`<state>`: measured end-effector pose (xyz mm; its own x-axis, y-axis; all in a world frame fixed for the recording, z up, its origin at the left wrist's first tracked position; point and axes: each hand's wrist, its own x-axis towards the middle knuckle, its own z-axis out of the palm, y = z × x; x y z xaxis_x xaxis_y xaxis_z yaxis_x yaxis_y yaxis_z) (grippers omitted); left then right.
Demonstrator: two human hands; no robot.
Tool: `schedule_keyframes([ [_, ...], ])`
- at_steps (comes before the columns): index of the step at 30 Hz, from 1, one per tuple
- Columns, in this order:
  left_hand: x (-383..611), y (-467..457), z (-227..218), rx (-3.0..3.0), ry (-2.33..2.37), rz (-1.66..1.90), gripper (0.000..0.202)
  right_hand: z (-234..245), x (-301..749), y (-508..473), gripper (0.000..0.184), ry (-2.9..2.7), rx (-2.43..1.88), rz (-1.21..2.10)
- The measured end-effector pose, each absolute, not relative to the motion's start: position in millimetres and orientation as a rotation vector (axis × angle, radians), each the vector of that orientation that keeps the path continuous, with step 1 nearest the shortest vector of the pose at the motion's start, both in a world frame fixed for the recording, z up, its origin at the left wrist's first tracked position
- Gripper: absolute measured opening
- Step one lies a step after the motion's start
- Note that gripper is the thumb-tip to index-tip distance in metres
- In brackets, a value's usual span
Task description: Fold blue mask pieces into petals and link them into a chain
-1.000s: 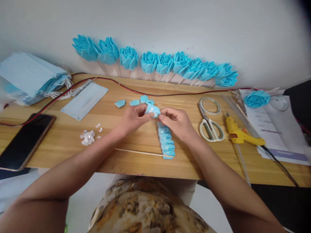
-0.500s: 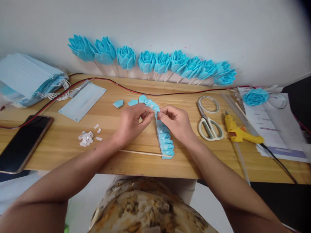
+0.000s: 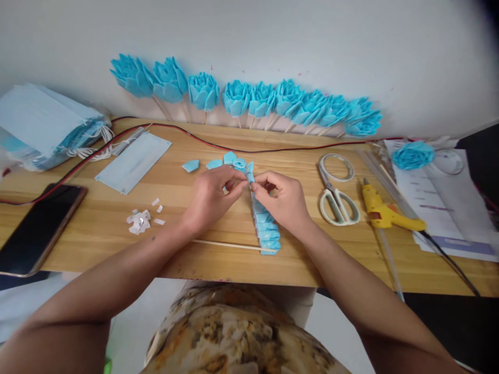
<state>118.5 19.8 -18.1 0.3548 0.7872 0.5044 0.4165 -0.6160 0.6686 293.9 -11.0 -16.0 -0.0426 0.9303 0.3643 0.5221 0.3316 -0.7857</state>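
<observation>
Left hand (image 3: 210, 195), right hand (image 3: 284, 198): fingertips nearly together, seemingly pinching blue piece (image 3: 250, 170)
Folded strip (image 3: 268, 229): partly under right hand
Scissors (image 3: 333, 197): right of hands

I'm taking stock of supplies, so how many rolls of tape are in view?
2. One roll lies beside the scissors, beyond the right hand; a second roll lies on the papers, next to a blue flower. Others could be hidden.
</observation>
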Motion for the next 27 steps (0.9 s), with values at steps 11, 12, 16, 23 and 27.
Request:
schedule_keyframes([
  [11, 120.1, 19.4, -22.7, 2.217, 1.062, 1.197, 0.009, -18.9, 295.3, -10.9, 0.010, -1.800, -1.287, 0.437],
  [12, 120.3, 19.1, -22.5, 2.202, 1.061, 1.191, 0.010, -19.2, 295.2, -11.0, 0.010, -1.802, -1.289, 0.436],
  [16, 120.2, 18.9, -20.9, 2.135, 1.046, 1.148, 0.011, -18.8, 295.1, -11.4, 0.011, -1.802, -1.317, 0.447],
  [23, 119.8, 19.2, -15.8, 2.037, 1.040, 1.084, 0.014, -18.6, 295.5, -11.8, 0.010, -1.800, -1.340, 0.477],
  [27, 119.8, 19.4, -14.5, 1.989, 1.025, 1.077, 0.015, -16.4, 294.7, -11.6, 0.010, -1.748, -1.338, 0.546],
])
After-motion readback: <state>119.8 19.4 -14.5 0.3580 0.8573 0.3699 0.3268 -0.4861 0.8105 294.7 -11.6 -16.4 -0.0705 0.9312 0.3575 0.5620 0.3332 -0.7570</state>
